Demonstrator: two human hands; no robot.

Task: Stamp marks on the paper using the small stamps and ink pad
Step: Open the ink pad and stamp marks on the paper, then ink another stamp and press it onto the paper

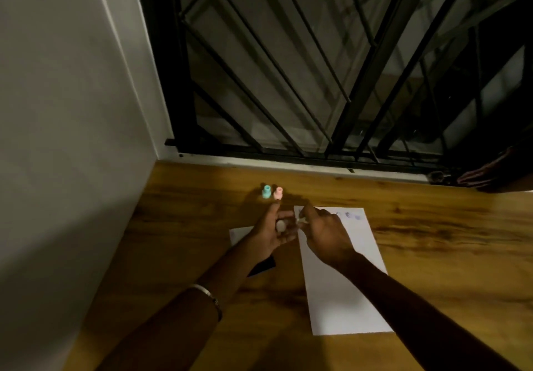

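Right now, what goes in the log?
left hand: holds pale stamp | right hand: pinches small piece over paper | teal stamp, pink stamp: standing unused

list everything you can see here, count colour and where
paper: 1, white, on the table right of centre, faint blue marks along its far edge
second sheet: 1, white, partly under the left hand
stamps: 2 standing, teal and pink, far side of table
dark object: 1, black, under left forearm, unclear what
table: 1, brown wood
window grille: 1, black
bangle: 1, silver, left wrist
hands: left holds a small pale piece; right pinches another
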